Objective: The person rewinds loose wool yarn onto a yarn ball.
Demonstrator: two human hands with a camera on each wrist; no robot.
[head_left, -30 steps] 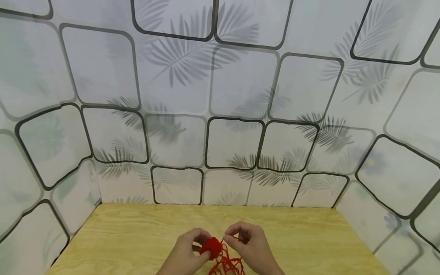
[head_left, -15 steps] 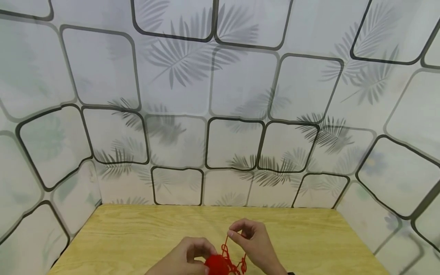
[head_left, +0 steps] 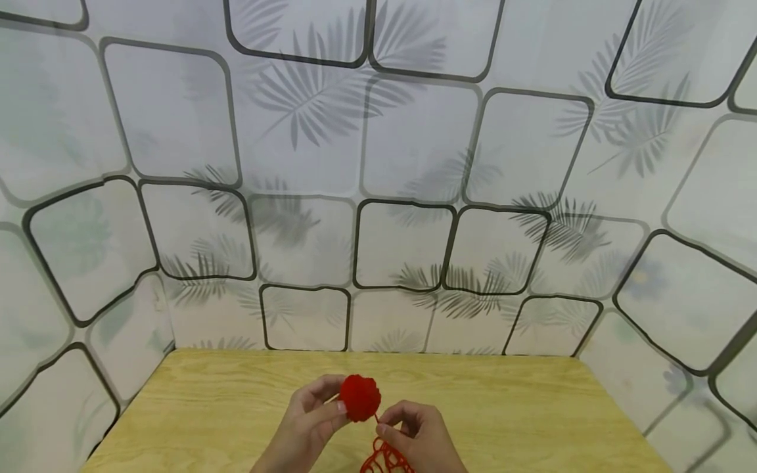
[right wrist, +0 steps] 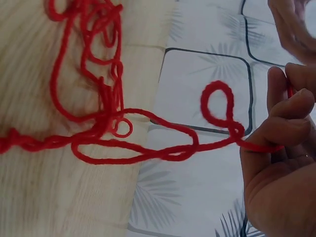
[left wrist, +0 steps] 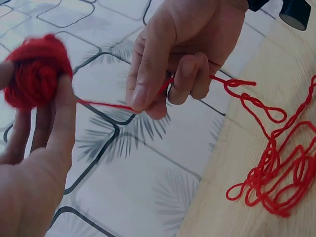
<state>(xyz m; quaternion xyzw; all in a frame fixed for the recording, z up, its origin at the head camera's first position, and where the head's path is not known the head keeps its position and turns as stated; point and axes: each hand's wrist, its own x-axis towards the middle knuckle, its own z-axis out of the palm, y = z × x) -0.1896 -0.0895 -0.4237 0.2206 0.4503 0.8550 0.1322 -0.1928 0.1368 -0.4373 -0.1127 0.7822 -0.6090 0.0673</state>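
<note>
A ball of red yarn point(head_left: 360, 398) is held up over the table in my left hand point(head_left: 310, 419), gripped between thumb and fingers. In the left wrist view the wound yarn ball point(left wrist: 37, 74) sits in the fingers, and one strand runs taut from it to my right hand point(left wrist: 185, 54). That hand point(head_left: 416, 433) pinches the strand between thumb and forefinger, close to the ball. Loose red yarn point(right wrist: 106, 113) trails from the right hand in loops and a twisted tangle onto the wood.
The wood-grain table point(head_left: 236, 387) reaches back to a pale curtain-like wall point(head_left: 301, 249) with rounded squares and leaf prints. It stands behind and on both sides. The loose tangle point(left wrist: 276, 177) lies near the table's edge in the left wrist view.
My left hand has lifted the yarn ball up and away from me, turning it. My right hand has come down and nearer the ball, still pinching the strand.
</note>
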